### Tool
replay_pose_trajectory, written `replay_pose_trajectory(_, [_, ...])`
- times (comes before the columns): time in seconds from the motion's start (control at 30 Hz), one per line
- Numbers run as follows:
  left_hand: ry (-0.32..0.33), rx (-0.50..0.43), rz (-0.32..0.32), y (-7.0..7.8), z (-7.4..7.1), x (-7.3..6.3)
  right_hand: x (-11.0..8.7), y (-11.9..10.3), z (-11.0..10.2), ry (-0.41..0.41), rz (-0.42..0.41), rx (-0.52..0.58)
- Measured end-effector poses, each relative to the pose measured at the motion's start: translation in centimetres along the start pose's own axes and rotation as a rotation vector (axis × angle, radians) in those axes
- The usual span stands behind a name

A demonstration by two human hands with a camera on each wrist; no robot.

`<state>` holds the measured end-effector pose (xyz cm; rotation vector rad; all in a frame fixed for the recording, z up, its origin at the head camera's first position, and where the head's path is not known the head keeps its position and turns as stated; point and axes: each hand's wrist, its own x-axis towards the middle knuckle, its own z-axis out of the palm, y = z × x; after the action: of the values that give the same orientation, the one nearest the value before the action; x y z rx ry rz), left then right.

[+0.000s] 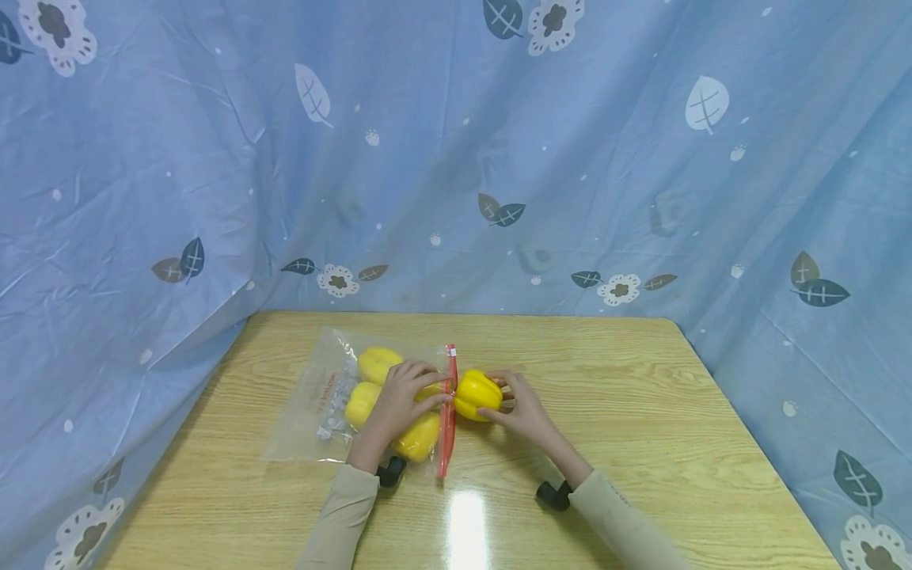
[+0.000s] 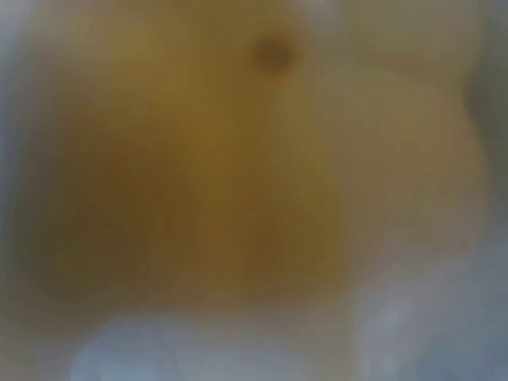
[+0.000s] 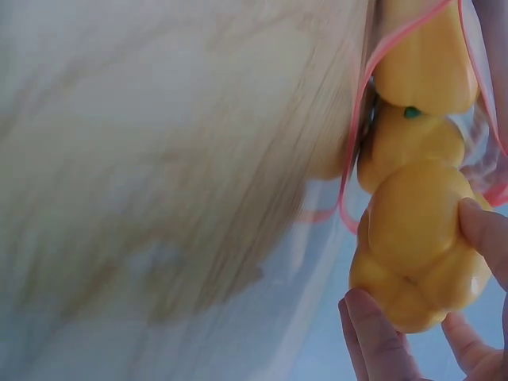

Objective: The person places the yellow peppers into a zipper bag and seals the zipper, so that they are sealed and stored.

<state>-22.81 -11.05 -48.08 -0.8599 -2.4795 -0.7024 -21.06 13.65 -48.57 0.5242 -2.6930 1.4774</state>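
A clear zip bag point(image 1: 299, 419) with a red zip strip point(image 1: 446, 443) lies on the table with several yellow bell peppers point(image 1: 419, 438) inside. My left hand point(image 1: 399, 400) lies over the bag, its thumb and fingers pinching the mouth at the strip. Another yellow bell pepper point(image 1: 477, 394) is in my right hand point(image 1: 526, 412), gripped between thumb and fingers right at the bag's mouth. In the right wrist view, the red strip stands apart in a loop around that opening, and the held pepper point(image 3: 417, 230) lines up with those inside. Blurred yellow fills the left wrist view.
The wooden table point(image 1: 606, 380) extends on both sides of the bag. A blue patterned curtain point(image 1: 442, 158) hangs behind it and along both sides. Black wrist camera mounts point(image 1: 552, 496) sit below both wrists, close over the tabletop.
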Motion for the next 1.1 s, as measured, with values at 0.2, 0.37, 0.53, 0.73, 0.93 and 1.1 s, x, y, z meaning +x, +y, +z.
replay_pose_trajectory(0.2, [0.005,0.005,0.006,0.2,-0.2,0.0,0.0,-0.6,1.0,-0.007,0.040,0.015])
replay_pose_trajectory(0.37, [0.006,0.016,0.013,0.3,-0.2,0.0,-0.1,-0.8,1.9,0.009,0.048,0.024])
replay_pose_trajectory(0.53, [0.015,0.024,0.024,0.2,-0.2,0.0,-0.4,-1.3,2.6,0.009,0.043,-0.002])
replay_pose_trajectory(0.73, [0.021,0.005,0.022,0.3,-0.2,0.0,-1.1,-2.2,2.9,-0.022,-0.023,0.004])
replay_pose_trajectory(0.93, [0.020,-0.005,0.024,0.4,-0.3,0.0,-1.5,-2.2,2.6,-0.045,-0.064,0.002])
replay_pose_trajectory(1.1, [0.010,-0.002,0.018,0.5,-0.2,-0.1,-1.6,-1.8,2.2,-0.081,-0.043,0.043])
